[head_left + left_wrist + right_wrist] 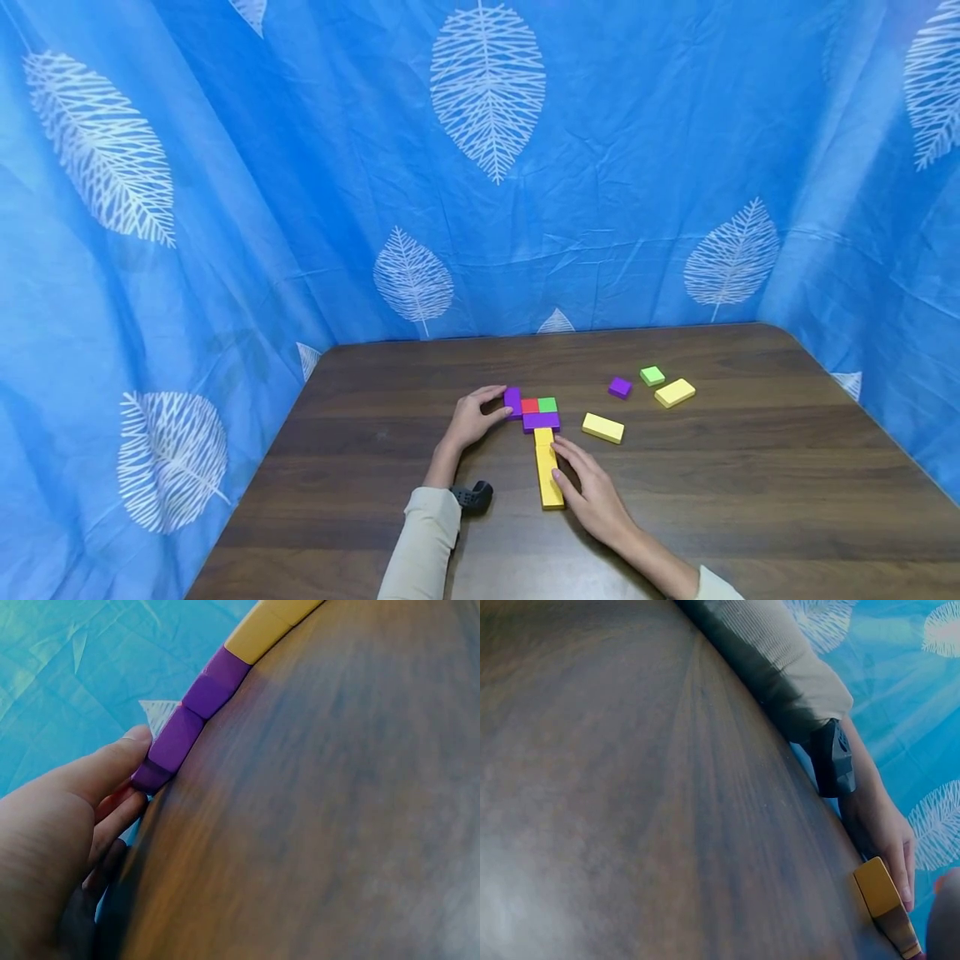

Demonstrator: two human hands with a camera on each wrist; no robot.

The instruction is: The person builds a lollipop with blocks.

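Observation:
My left hand (pixel 471 419) pinches a purple block (pixel 513 402) between thumb and fingers at the left end of a flat block arrangement. Beside that block sit a red block (pixel 530 406) and a green block (pixel 547 405), with another purple block (pixel 542 422) along their near side. A column of yellow blocks (pixel 550 483) runs from there toward the front. Along its right side lies my right hand (pixel 596 497), its thumb and fingers extended and touching the yellow. In the left wrist view, the thumb (pixel 124 754) presses the purple block's end.
To the right lie a loose yellow block (pixel 603 428), a small purple block (pixel 620 387), a light green block (pixel 652 376) and another yellow block (pixel 675 392). A black wrist camera (pixel 474 497) sits on the left wrist. Blue leaf-print curtain (pixel 600 167) hangs behind the wooden table (pixel 750 492).

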